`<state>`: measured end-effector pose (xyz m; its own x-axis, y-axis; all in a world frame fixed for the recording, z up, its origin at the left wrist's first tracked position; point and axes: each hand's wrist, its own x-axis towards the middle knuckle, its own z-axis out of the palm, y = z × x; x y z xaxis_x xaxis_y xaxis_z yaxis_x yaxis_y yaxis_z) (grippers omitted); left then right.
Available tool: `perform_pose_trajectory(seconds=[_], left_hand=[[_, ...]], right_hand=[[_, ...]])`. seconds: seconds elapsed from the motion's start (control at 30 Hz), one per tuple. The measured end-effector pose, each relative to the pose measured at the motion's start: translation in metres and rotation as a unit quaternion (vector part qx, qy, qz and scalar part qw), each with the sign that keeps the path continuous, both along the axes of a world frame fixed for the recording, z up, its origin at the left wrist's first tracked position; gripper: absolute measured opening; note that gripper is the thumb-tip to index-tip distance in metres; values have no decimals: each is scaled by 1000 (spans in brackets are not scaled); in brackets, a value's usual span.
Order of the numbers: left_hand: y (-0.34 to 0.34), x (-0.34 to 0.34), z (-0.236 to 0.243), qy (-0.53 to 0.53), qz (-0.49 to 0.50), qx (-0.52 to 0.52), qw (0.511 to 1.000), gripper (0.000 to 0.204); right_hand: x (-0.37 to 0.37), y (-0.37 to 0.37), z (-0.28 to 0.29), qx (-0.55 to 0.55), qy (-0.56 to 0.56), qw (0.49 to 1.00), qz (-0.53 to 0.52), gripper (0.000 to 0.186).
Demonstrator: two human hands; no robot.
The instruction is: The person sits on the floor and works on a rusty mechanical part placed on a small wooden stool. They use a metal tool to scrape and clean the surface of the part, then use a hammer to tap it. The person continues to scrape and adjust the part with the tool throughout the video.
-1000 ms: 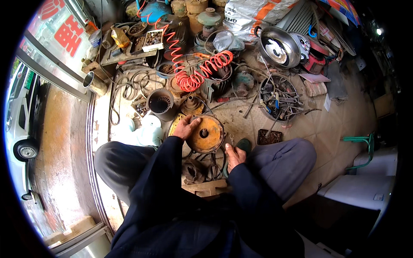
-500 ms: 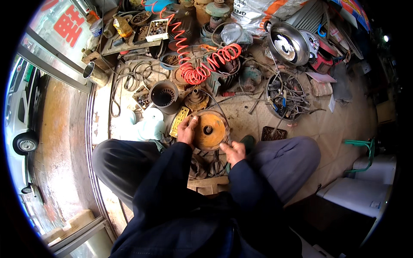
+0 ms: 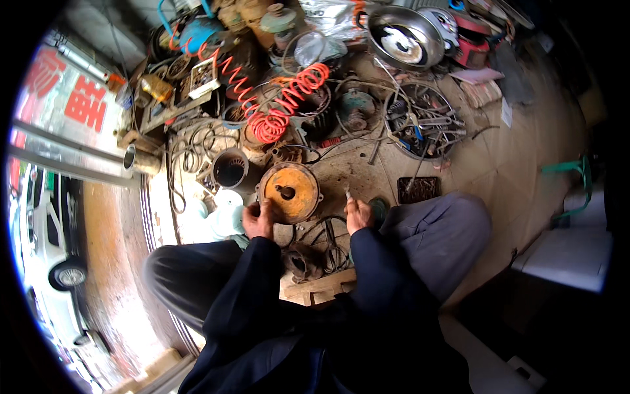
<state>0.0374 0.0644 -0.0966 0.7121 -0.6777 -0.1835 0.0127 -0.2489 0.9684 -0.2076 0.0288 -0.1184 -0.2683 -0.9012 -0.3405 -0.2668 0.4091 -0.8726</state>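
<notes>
A round metal end cover [image 3: 303,196], coated in orange rust with a dark hub at its middle and small lugs on its rim, is in front of me. My left hand [image 3: 260,220] grips its lower left edge, thumb and fingers at the rim. My right hand [image 3: 359,215] is apart from the cover, to its right, with the fingers closed. A small pale tip shows above those fingers; what it is I cannot make out. Beneath my hands are a dark rusty hollow part [image 3: 304,261] and a low wooden stool [image 3: 318,289].
Beyond the cover stand a hollow metal cylinder [image 3: 230,168] and a coiled red air hose [image 3: 269,125]. A round basin of tools [image 3: 423,121] and a small dark tray [image 3: 419,190] lie to the right. A steel pan [image 3: 405,39] is farther back. Pale round containers [image 3: 226,213] are at left.
The cover has shifted left in view. My right hand has come off its rim and is now apart from it. My left hand has moved down to the lower left edge. The whole view has turned slightly.
</notes>
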Motion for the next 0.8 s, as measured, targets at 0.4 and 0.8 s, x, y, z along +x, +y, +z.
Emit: perform_pose_trajectory(seconds=[0.4,0.8], left_hand=[[-53,15,-2,-97,-124,29,987,48],[-51,-2,24,-98,-89,52,990,53]], right_hand=[[-9,-4,40,95,15,979,178,44],[15,-11,58,64,39,976,206,38]])
